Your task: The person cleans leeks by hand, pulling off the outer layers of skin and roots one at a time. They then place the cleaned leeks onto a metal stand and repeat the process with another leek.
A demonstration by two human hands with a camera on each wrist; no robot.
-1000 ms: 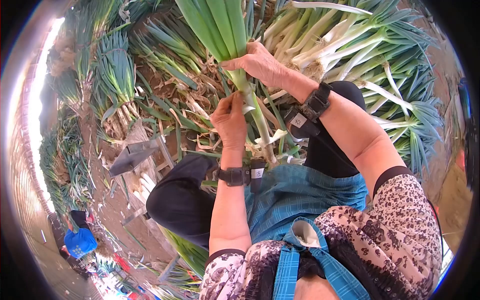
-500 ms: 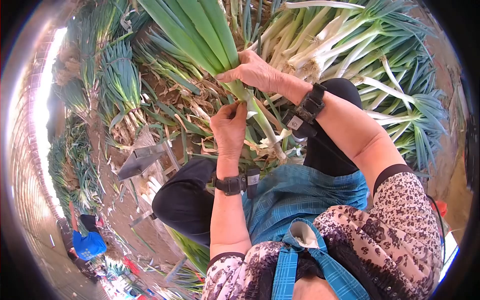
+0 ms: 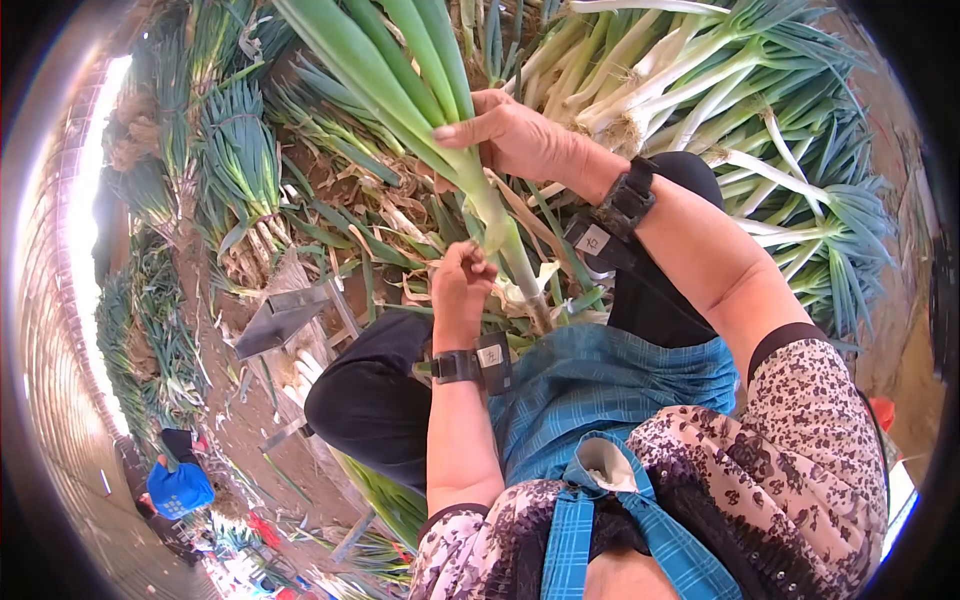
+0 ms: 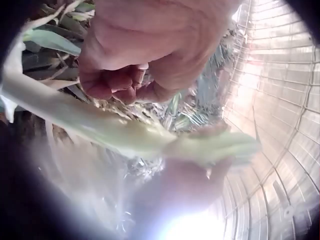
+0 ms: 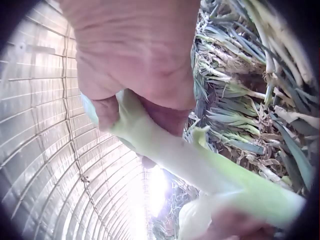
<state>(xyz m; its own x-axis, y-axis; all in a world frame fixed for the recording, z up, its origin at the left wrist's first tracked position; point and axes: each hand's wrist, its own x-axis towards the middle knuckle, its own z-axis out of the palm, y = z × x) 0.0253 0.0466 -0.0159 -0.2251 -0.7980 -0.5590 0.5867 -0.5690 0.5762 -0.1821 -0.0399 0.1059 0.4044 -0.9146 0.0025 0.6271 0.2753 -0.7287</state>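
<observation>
A large green onion (image 3: 515,255) slants across the middle of the head view, green leaves up and root end down near the apron. My right hand (image 3: 520,140) grips it where the leaves fan out, thumb across the front. Lower down, beside the white stalk, my left hand (image 3: 462,295) has its fingers curled, pinching a loose strip of the onion's outer skin. In the right wrist view that pale skin (image 5: 194,220) hangs off the stalk near the blurred left fingers. The left wrist view shows the curled left fingers (image 4: 117,85) just above the stalk (image 4: 95,122).
Piled green onions (image 3: 690,90) with white stalks lie at the upper right. Tied bunches (image 3: 240,150) stand at the left, beside dry leaf litter. A metal bracket (image 3: 285,320) sits by the left knee. A person in blue (image 3: 180,488) is farther off, lower left.
The left hand has moved down along the stalk, pulling a strip of outer skin with it. The right hand keeps its grip; the onion's leafy top has tilted left since the first frame.
</observation>
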